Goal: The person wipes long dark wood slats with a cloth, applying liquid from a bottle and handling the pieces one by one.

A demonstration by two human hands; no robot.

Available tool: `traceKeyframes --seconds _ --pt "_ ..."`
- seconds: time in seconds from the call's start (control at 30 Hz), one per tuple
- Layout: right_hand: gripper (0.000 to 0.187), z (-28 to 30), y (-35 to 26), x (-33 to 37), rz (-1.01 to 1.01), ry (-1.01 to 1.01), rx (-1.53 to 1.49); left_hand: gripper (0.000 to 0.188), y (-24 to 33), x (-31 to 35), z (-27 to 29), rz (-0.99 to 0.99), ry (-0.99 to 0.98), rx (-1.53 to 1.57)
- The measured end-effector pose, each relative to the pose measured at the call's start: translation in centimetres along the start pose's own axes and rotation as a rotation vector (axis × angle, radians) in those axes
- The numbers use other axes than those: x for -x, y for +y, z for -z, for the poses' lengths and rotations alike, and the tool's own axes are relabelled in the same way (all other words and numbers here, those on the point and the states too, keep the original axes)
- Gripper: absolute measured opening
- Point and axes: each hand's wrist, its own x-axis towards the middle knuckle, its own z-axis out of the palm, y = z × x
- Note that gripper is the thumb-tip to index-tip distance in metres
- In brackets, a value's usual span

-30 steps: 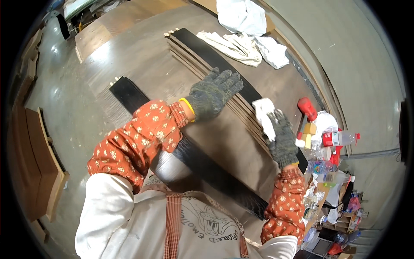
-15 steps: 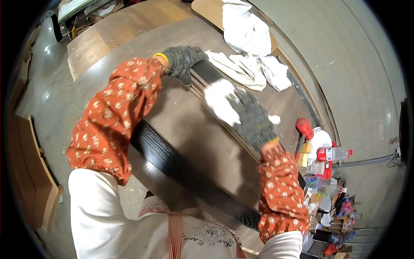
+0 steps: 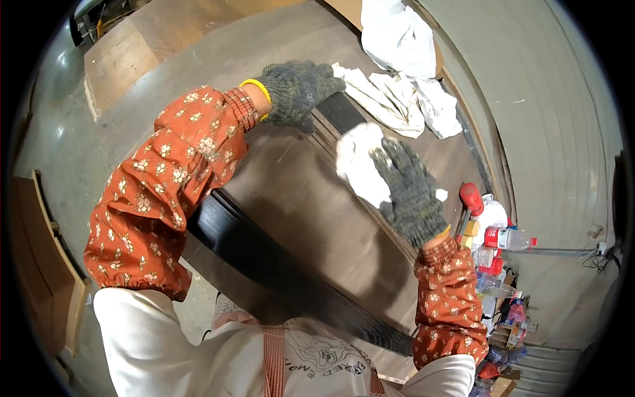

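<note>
A grey knitted glove with a yellow cuff covers my left hand (image 3: 297, 92), whose fingers are curled over the far end of a long dark board (image 3: 338, 111). Grooves run along that board's side edge. My right hand (image 3: 411, 192), gloved the same way, presses a bunched white cloth (image 3: 362, 162) onto the board's upper face; its fingers are bent over the cloth. Much of the board lies hidden under this hand and forearm. Closer to my body, a second board, black and glossy with wood grain (image 3: 264, 258), lies across the table, partly behind my left sleeve.
Both boards lie on a brown table (image 3: 291, 178). Beyond my hands are a cream cloth (image 3: 390, 106) and a white plastic bag (image 3: 397, 40). At the right edge stand a red-handled tool (image 3: 471, 198), a plastic bottle (image 3: 508, 239) and assorted clutter. Wooden panels (image 3: 53, 264) stand at the left.
My right hand and the white cloth have slid a little along the board, away from its far end. My left hand stays at that end. The whole view has shifted slightly.
</note>
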Motion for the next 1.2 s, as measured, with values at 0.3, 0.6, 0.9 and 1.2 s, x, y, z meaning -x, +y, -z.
traceKeyframes --seconds 0.3,0.6,0.9,1.2 --pt "0.065 -0.9 -0.5 -3.8 -0.042 0.086 -0.009 0.059 -0.3 -1.6 -1.4 -0.076 -0.005 -0.072" --pt "0.059 -3.2 4.7 22.4 -0.458 -0.002 0.043 0.088 1.5 -0.5 2.2 0.084 -0.141 -0.018" --pt "0.058 1.3 -5.4 31.4 -0.944 0.302 -0.078 0.092 -0.2 -0.1 0.2 0.019 -0.209 -0.132" --pt "0.045 -8.0 -18.2 25.4 -0.861 0.257 -0.079 0.061 21.8 3.1 0.6 -0.455 0.021 -0.004"
